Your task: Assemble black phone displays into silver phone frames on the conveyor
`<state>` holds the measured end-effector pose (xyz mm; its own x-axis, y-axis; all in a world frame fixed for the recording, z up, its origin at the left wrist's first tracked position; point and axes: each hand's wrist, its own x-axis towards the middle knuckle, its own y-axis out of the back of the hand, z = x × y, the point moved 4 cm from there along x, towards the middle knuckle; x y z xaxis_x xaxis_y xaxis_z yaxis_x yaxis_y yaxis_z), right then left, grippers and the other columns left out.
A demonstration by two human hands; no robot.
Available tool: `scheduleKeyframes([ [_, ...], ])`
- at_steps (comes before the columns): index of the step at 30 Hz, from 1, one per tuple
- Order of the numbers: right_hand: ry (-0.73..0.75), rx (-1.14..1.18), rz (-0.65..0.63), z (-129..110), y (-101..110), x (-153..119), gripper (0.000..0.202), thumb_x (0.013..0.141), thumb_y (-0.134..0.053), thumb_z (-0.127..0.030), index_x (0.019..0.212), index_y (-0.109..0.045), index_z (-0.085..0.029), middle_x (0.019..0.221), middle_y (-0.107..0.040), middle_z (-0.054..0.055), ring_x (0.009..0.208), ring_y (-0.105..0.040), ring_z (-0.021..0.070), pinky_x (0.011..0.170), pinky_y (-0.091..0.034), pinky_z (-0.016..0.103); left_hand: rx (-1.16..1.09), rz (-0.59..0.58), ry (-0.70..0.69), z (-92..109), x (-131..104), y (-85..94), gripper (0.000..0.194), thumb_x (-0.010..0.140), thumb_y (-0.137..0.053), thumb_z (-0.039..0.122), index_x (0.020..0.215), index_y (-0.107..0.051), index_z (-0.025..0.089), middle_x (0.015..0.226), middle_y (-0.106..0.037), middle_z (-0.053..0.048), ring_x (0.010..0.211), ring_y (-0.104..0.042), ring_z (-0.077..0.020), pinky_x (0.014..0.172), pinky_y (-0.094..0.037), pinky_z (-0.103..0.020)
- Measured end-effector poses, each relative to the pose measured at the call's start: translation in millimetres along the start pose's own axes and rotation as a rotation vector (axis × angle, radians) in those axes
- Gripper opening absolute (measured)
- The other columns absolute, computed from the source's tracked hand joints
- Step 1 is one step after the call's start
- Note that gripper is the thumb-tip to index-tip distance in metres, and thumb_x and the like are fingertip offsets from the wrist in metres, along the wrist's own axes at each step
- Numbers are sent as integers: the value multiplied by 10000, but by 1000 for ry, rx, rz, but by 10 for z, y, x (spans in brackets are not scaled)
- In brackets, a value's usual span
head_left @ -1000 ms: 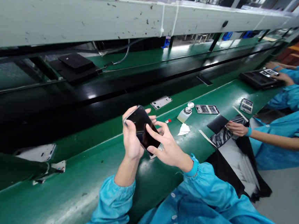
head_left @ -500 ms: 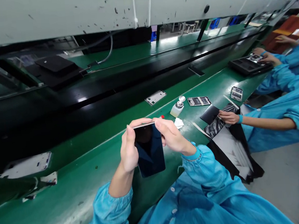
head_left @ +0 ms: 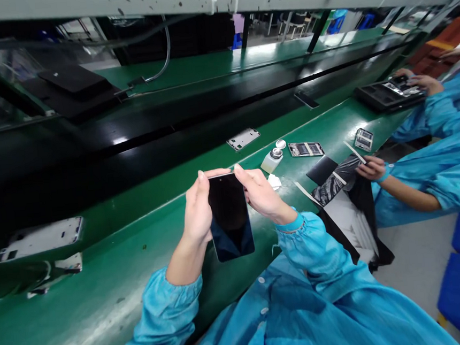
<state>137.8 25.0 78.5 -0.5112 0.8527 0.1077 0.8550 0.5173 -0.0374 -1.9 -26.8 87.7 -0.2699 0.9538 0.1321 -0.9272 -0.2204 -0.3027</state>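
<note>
A smartphone (head_left: 230,215) with a dark, glossy screen is held between my two hands, its screen turned up toward me. My left hand (head_left: 198,210) grips its left top corner, thumb on the upper edge. On the opposite corner, my right hand (head_left: 260,191) has its thumb pressed on the top edge, with the fingers behind. The back of the phone is hidden. Just past my right hand stand a small dispenser bottle (head_left: 271,161) with its lid raised and a crumpled white wipe (head_left: 274,181).
An opened phone (head_left: 306,149) and a dark panel (head_left: 321,170) lie on the green bench (head_left: 151,244). White phone frames (head_left: 243,138) rest along the dark belt. At right, a co-worker's hand (head_left: 370,169) holds a pale strip; another works at a black tray (head_left: 380,97).
The phone's top edge has tipped so more of its screen faces me. The co-worker's hand has left the dark panel and now holds a pale strip. The view has shifted slightly downward.
</note>
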Motion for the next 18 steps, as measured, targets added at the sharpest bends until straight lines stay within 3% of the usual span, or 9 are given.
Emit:
scheduleKeyframes([
  [2,-25,-17,-21,57,-15,-68,829,931,-524,-1036,757,-527,-225,696,-492,-19,643,-489,131,580,-475,258,-117,81,41,-26,73,76,678,971,-705,855,1003,-828,190,941,-853,-102,825,-831,-268,728,-693,-360],
  [4,-62,-75,-130,124,-80,-193,810,949,-534,-1015,802,-559,-219,751,-574,-4,702,-565,143,669,-556,278,-263,197,33,-18,154,184,621,1010,-693,801,1056,-816,194,976,-862,-102,755,-825,-255,658,-692,-356],
  [6,-102,-108,-266,200,-149,-339,810,985,-514,-988,791,-589,-204,745,-637,18,701,-625,157,713,-593,306,-361,308,-4,23,217,296,563,1094,-608,721,1076,-794,190,1037,-866,-113,752,-831,-249,662,-703,-362],
  [8,-153,-89,-343,271,-176,-444,840,999,-478,-987,779,-622,-189,705,-671,37,622,-641,158,655,-588,310,-391,375,-23,72,250,371,555,1168,-483,649,1067,-769,184,1069,-861,-123,777,-840,-247,690,-712,-369],
  [12,-213,-80,-379,353,-151,-459,836,1005,-523,-959,745,-659,-176,605,-639,22,469,-551,121,498,-473,259,-424,397,-19,137,241,379,536,1188,-429,640,1093,-726,203,1085,-851,-113,852,-852,-259,762,-731,-398],
  [15,-182,-53,-345,374,-157,-409,854,995,-547,-957,588,-571,-206,493,-529,13,536,-646,169,516,-461,252,-472,339,-20,146,217,313,509,1150,-504,708,1158,-687,233,1140,-850,-106,940,-858,-277,802,-745,-425],
  [18,-187,15,-298,421,-239,-408,873,930,-590,-1001,526,-519,-229,440,-454,10,629,-744,238,513,-440,254,-479,322,-22,117,206,282,493,1158,-481,708,1182,-652,247,1145,-850,-105,918,-845,-252,749,-724,-371],
])
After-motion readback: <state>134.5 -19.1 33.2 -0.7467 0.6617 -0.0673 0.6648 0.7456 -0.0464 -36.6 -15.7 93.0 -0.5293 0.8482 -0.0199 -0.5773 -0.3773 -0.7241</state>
